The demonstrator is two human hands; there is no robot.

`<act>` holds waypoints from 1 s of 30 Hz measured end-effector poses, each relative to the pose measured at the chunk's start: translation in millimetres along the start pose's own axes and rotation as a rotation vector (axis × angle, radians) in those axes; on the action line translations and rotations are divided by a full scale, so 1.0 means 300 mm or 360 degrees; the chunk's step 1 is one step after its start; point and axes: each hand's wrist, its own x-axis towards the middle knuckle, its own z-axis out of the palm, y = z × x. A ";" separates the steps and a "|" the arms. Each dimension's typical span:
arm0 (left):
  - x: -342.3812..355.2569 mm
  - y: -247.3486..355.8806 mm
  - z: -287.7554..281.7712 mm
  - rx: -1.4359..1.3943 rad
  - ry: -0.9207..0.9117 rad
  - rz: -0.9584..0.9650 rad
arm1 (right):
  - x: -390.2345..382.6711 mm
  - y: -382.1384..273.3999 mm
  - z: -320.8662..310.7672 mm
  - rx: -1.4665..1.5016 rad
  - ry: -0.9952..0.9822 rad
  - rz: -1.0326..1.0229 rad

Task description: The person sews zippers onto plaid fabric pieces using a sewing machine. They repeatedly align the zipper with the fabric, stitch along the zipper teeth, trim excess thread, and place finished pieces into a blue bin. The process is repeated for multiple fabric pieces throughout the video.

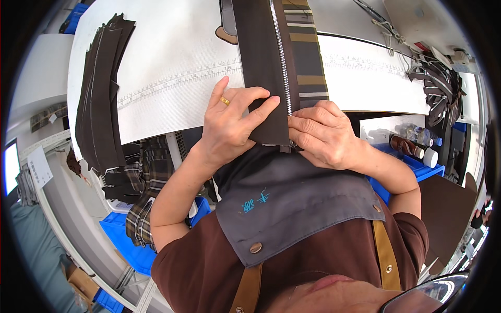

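A dark brown fabric strip (pixel 255 47) lies across the white table, joined along a zipper (pixel 281 55) with silver metal teeth. Right of the teeth, a striped grey, tan and white fabric (pixel 307 60) runs alongside. My left hand (pixel 224 120), wearing a gold ring, rests over the brown strip's left edge. Its thumb and index tips come together above the cloth, and anything between them is too small to see. At the zipper's near end, my right hand (pixel 323 135) has its fingers curled tightly, gripping that end by its right side. Its lower fingertips are partly hidden.
A stack of dark cut strips (pixel 99 88) hangs over the table's left part. Printed ruler marks (pixel 177 81) cross the white tabletop (pixel 162 31). Blue bins (pixel 122 237) stand below left. Bottles (pixel 417 136) and a bundle of dark scraps (pixel 438 86) are on the right.
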 end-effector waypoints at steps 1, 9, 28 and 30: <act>0.001 0.002 0.000 -0.0001 -0.0006 -0.0004 | -0.001 0.000 0.002 -0.0005 0.0009 -0.0002; 0.020 0.017 -0.052 0.0006 -0.0234 0.0027 | -0.015 0.011 -0.080 0.0431 -0.0299 0.0106; 0.413 -0.236 0.112 0.0120 -0.0343 0.0229 | 0.021 0.048 -0.033 -0.0203 -0.0283 0.0154; 0.407 -0.240 0.112 0.0127 -0.0369 0.0222 | 0.008 0.060 -0.026 -0.0171 -0.0264 0.0149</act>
